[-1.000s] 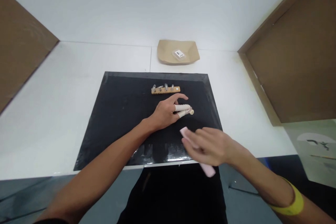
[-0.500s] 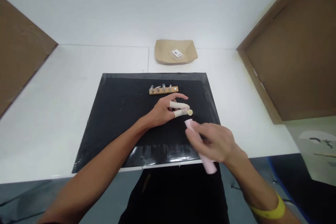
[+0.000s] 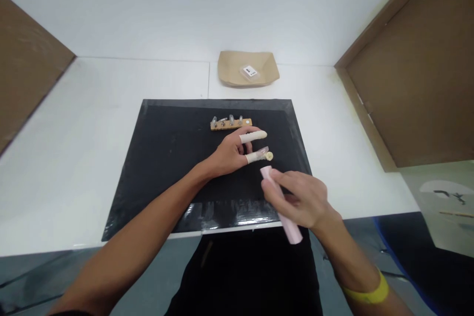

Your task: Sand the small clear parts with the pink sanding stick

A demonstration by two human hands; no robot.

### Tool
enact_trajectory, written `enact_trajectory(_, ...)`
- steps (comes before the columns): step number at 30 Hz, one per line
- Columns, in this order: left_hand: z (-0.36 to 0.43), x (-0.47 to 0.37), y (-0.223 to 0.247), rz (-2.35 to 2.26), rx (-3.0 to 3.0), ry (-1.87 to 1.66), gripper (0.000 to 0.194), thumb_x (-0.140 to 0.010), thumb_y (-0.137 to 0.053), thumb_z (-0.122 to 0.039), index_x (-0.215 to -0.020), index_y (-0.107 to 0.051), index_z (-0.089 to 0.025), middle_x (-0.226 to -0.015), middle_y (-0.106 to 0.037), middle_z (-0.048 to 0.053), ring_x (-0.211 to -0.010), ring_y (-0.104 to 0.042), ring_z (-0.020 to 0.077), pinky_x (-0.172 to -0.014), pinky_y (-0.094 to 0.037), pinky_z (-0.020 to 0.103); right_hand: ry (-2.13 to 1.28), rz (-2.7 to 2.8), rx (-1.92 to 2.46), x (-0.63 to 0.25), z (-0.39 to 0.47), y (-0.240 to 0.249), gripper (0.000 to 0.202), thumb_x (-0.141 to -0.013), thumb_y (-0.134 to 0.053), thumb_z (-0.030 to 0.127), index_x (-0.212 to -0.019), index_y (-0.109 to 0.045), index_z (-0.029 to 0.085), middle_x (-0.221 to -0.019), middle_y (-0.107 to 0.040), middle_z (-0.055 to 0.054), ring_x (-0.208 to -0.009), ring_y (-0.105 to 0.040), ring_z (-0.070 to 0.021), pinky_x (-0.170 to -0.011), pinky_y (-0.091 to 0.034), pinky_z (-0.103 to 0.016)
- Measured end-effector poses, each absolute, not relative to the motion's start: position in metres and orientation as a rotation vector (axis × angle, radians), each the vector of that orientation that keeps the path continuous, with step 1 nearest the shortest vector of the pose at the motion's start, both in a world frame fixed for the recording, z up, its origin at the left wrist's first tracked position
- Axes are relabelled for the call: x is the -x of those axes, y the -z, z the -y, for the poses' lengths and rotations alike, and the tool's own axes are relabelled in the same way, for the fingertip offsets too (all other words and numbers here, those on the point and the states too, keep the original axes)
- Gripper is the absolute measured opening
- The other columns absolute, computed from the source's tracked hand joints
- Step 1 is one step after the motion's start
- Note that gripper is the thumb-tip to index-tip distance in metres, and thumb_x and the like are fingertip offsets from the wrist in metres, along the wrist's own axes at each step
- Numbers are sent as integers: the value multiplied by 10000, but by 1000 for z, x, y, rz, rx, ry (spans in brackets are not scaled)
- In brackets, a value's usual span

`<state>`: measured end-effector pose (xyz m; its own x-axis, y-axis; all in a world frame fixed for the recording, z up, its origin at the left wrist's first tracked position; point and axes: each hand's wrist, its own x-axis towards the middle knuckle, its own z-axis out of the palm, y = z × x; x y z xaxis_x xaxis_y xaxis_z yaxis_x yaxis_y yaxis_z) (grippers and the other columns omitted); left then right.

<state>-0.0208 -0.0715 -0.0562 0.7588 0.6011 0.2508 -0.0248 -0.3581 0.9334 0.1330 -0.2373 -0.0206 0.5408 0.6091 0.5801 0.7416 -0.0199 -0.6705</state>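
My left hand (image 3: pixel 235 153) rests over the black mat (image 3: pixel 166 158), with white finger cots on its thumb and index finger. Those two fingers are apart. At the thumb tip sits a clear false nail (image 3: pixel 262 151), touching a small cream-coloured round piece (image 3: pixel 269 156); how they are attached is too small to tell. My right hand (image 3: pixel 301 197) is closed around a pale pink bar (image 3: pixel 291 229) that looks like a nail buffer. The bar's upper end lies just below the round piece, apart from it. Beyond my left hand is a narrow tan strip (image 3: pixel 237 124) with several clear false nails on pegs.
A brown paper tray (image 3: pixel 229 76) holding a small clear case with a white label (image 3: pixel 249 71) stands at the back. Brown boards (image 3: pixel 414 84) flank the white table (image 3: pixel 74 148). The table's front edge is close to my body.
My left index finger has lifted away from the thumb, leaving the clear false nail at the thumb tip. My right hand still holds the pink bar in nearly the same place.
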Motion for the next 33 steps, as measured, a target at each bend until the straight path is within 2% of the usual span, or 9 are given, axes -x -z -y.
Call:
enact_trajectory(5, 73, 20, 58, -458, -1776, -669, 557, -866, -846, -391, -1346, -705, -147, -1378, -653, 155, -652, -536, 29, -506, -441, 182, 197, 990, 1652, -136, 242, 21, 309, -1064, -642, 438, -1238, -655, 184, -1071, -701, -53, -787, -669, -128, -653, -602, -263)
enact_trajectory(9, 73, 20, 58, -455, -1771, -676, 534, -858, -858, -389, -1312, -712, -149, -1381, -646, 151, -673, -557, 35, -512, -449, 182, 153, 1036, 1660, -132, 248, 11, 309, -1044, -673, 435, -1213, -674, 177, -1126, -708, -68, -881, -696, -159, -727, -631, -310)
enact_trajectory(14, 75, 20, 59, -452, -1797, -699, 537, -852, -869, -364, -1320, -705, -156, -1402, -632, 155, -677, -559, 35, -517, -464, 182, 181, 1181, 1629, -128, 251, 12, 382, -1043, -655, 518, -955, -706, 151, -865, -706, -2, -671, -657, -102, -606, -585, -236)
enact_trajectory(18, 77, 20, 61, -426, -1889, -742, 493, -887, -846, -353, -1320, -705, -164, -1386, -640, 157, -676, -553, 40, -519, -467, 185, 146, 1222, 1632, -134, 250, 19, 282, -1049, -671, 427, -1139, -690, 161, -1056, -720, -47, -864, -708, -149, -760, -627, -311)
enact_trajectory(22, 77, 20, 63, -387, -2023, -789, 462, -909, -833, -329, -1319, -699, -163, -1326, -665, 134, -658, -524, 34, -522, -453, 183, 105, 1259, 1679, -140, 246, 26, 344, -1049, -646, 485, -1184, -698, 173, -1124, -712, -64, -881, -697, -158, -746, -636, -313)
enact_trajectory(24, 77, 20, 64, -373, -2065, -806, 458, -920, -823, -324, -1327, -687, -165, -1328, -666, 132, -662, -528, 36, -530, -455, 186, 82, 1282, 1701, -142, 247, 29, 325, -1048, -662, 442, -1233, -678, 176, -1165, -708, -74, -937, -705, -175, -790, -642, -344)
enact_trajectory(26, 77, 20, 66, -355, -2104, -810, 449, -937, -804, -330, -1337, -677, -173, -1340, -666, 132, -665, -535, 40, -542, -463, 192, 32, 1341, 1705, -143, 250, 32, 274, -1043, -682, 410, -1177, -686, 171, -1083, -718, -54, -880, -709, -156, -751, -633, -311)
enact_trajectory(29, 78, 22, 68, -336, -2165, -815, 459, -949, -790, -349, -1360, -661, -191, -1353, -667, 125, -676, -542, 49, -572, -480, 204, -43, 1422, 1691, -143, 253, 30, 326, -1036, -677, 480, -981, -715, 161, -853, -692, 3, -626, -614, -81, -557, -565, -203)
enact_trajectory(33, 79, 23, 69, -320, -2234, -819, 462, -952, -785, -324, -1375, -645, -201, -1397, -654, 122, -685, -547, 52, -632, -505, 224, 32, 1308, 1699, -146, 252, 21, 272, -1048, -679, 419, -1049, -697, 148, -914, -713, -12, -707, -669, -102, -623, -594, -235)
